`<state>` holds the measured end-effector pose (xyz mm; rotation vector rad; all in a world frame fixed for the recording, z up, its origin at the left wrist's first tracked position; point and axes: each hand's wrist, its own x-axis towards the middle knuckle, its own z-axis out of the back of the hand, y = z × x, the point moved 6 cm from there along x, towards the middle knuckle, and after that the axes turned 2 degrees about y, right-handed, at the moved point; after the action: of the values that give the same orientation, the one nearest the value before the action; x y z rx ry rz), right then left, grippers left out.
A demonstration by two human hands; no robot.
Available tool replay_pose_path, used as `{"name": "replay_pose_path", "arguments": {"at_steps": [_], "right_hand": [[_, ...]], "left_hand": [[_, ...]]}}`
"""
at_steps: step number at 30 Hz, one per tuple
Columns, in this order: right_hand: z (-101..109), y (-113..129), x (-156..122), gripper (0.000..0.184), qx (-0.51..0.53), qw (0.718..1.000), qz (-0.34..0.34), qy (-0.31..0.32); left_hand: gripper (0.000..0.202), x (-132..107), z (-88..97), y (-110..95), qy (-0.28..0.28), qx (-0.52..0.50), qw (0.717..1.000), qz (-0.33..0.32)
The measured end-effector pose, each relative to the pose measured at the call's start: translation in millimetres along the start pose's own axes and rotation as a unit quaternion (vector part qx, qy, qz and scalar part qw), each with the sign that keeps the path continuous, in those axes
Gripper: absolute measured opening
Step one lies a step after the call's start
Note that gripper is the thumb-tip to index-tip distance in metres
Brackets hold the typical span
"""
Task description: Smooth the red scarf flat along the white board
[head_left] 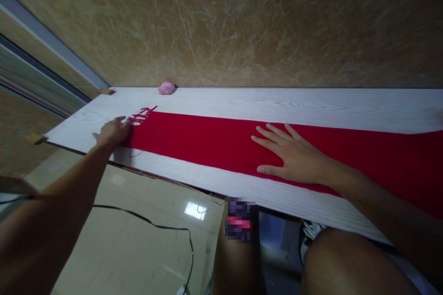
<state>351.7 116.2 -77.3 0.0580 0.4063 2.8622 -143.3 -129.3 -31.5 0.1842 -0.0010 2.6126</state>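
A long red scarf (pixel 204 138) with a fringed end (pixel 143 114) lies stretched flat along a white wood-grain board (pixel 214 101). My right hand (pixel 294 154) rests palm down on the scarf, fingers spread and thumb apart, holding nothing. At the scarf's left end, my left hand (pixel 114 131) touches the edge beside the fringe. One of its fingers sticks out to the left, away from the others; the fingertips by the cloth are partly hidden. Several fringe strands lie loosely over the board. The scarf's right part runs out of view behind my right forearm.
A small pink pig figure (pixel 166 88) sits at the board's back edge, against a brown marbled tile wall (pixel 242 23). Below are a tiled floor (pixel 128 249) with a black cable (pixel 157 227) and my legs (pixel 238 262). A metal-framed panel (pixel 44 32) stands at left.
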Motion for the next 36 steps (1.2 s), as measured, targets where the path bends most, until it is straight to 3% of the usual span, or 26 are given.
{"name": "replay_pose_path", "arguments": {"at_steps": [2, 3, 4, 6, 8, 10, 12, 15, 18, 22, 25, 32, 36], "right_hand": [[-0.1, -0.3, -0.2, 0.095, 0.001, 1.0, 0.004, -0.005], [0.0, -0.2, -0.4, 0.095, 0.001, 1.0, 0.005, -0.007], [0.1, 0.0, -0.5, 0.095, 0.001, 1.0, 0.005, -0.006], [0.4, 0.8, -0.6, 0.096, 0.0, 1.0, 0.001, 0.0], [0.7, 1.9, -0.5, 0.099, -0.003, 1.0, -0.004, 0.008], [0.8, 2.7, -0.2, 0.102, -0.006, 1.0, -0.01, 0.015], [0.6, 2.6, 0.1, 0.103, -0.01, 1.0, -0.016, 0.018], [-0.4, 1.7, -0.1, 0.102, -0.012, 1.0, -0.018, 0.015], [-1.8, 0.6, -1.0, 0.099, -0.012, 1.0, -0.012, 0.006], [-2.3, -1.1, -1.9, 0.097, -0.01, 1.0, -0.01, 0.001], [-1.8, -0.9, -1.7, 0.097, -0.009, 1.0, -0.013, 0.011], [0.5, 1.8, -1.2, 0.098, -0.009, 1.0, -0.019, 0.018], [1.4, 3.1, -1.3, 0.098, -0.007, 1.0, -0.019, 0.023]], "left_hand": [[0.062, -5.5, 10.9, 5.7, -0.026, -0.051, 0.991, 0.12], [0.061, -10.6, 15.3, 0.1, -0.043, -0.079, 0.986, 0.141], [0.059, -16.1, 18.6, -12.5, -0.058, -0.103, 0.986, 0.121], [0.058, -30.0, 19.9, -52.8, -0.068, -0.138, 0.988, -0.01], [0.059, -49.4, 12.0, -94.6, -0.037, -0.15, 0.977, -0.144], [0.061, -65.8, -1.4, -123.1, 0.009, -0.134, 0.968, -0.212], [0.063, -72.1, -15.1, -137.0, 0.06, -0.114, 0.963, -0.238], [0.068, -59.3, -26.5, -133.5, 0.104, -0.087, 0.961, -0.241], [0.074, -31.3, -29.8, -112.4, 0.122, -0.069, 0.966, -0.217], [0.075, -2.3, -29.6, -85.6, 0.131, -0.054, 0.974, -0.178], [0.073, 6.5, -26.9, -78.0, 0.131, -0.046, 0.978, -0.154], [0.073, 4.3, -13.9, -85.0, 0.101, -0.045, 0.987, -0.121], [0.071, -24.2, -4.3, -111.7, 0.055, -0.075, 0.978, -0.187]]}}
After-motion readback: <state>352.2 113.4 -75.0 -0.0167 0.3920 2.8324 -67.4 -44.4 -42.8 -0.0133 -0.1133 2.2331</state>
